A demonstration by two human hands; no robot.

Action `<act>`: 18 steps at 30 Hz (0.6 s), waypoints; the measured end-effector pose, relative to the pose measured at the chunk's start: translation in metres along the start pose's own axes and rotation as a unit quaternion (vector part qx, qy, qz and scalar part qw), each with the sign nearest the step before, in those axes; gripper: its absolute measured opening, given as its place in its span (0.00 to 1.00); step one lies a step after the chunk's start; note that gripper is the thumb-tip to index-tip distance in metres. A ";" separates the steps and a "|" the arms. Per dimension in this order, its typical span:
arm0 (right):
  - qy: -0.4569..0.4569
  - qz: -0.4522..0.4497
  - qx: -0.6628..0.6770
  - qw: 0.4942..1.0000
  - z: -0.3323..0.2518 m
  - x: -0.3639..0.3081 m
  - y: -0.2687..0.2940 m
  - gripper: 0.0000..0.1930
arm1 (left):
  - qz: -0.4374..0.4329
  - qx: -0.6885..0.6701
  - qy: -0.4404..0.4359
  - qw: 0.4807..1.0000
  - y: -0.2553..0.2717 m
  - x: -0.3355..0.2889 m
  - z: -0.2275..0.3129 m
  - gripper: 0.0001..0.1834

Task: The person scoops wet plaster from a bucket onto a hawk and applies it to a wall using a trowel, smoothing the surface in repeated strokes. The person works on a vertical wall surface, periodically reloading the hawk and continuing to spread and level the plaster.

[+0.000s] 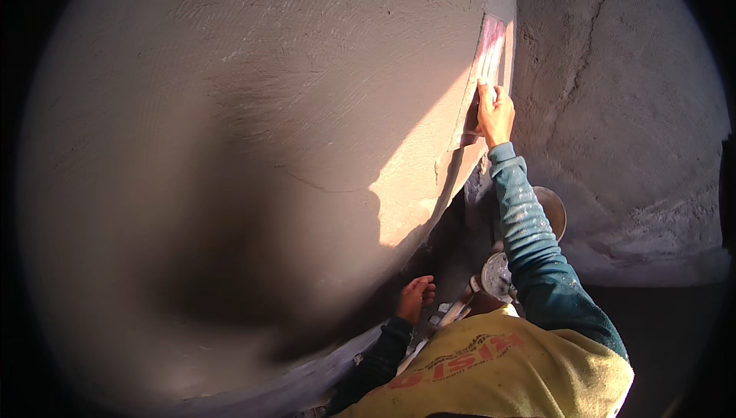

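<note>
My right hand point(496, 115) reaches up to the far edge of the plastered wall, fingers closed on a plastering float point(491, 46). This long, narrow float has pink and whitish streaks and lies flat against the wall near the corner. Its lower part is partly hidden by the hand and in shade. My left hand point(416, 297) hangs low beside the wall, in front of my body, with its fingers curled in and nothing visible in them. Around both hands spreads the grey plastered wall point(307, 111), rough with sweep marks in places.
A second grey wall point(621, 103) with a long crack meets the first at the right. Below my right arm are a round pan-like vessel point(553, 213) and a plaster-smeared round thing point(497, 276). Sunlight falls on a strip of wall by the corner.
</note>
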State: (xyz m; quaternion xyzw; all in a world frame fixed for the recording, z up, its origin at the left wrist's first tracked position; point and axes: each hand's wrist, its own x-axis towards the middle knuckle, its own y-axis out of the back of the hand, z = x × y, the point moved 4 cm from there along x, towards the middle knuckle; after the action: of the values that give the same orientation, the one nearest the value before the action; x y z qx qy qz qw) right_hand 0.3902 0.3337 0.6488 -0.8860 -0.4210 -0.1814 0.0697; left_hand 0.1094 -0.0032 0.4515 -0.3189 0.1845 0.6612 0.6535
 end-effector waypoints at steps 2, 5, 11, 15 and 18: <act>-0.150 -0.024 0.114 0.982 0.046 -0.011 -0.009 0.21 | 0.000 -0.006 0.017 1.000 0.004 -0.005 -0.006 0.20; -0.287 -0.069 0.238 0.925 0.060 -0.082 -0.015 0.17 | -0.004 0.012 0.014 1.000 -0.003 -0.013 -0.003 0.20; -0.181 -0.187 0.278 0.925 -0.085 -0.181 -0.011 0.17 | 0.031 0.002 0.012 0.999 0.005 -0.025 -0.019 0.17; -0.024 -0.293 0.204 0.934 -0.192 -0.223 0.000 0.15 | -0.002 0.030 -0.079 0.996 0.025 -0.020 -0.043 0.17; -0.006 -0.410 0.273 0.870 -0.216 -0.240 0.012 0.16 | -0.002 0.132 -0.197 0.971 0.023 -0.058 -0.017 0.18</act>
State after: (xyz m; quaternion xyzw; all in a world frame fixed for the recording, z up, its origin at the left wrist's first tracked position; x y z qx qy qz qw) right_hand 0.2032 0.0937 0.7572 -0.5803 -0.7798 -0.0660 0.2256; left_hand 0.0867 -0.0595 0.4731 -0.0936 0.1376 0.6794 0.7147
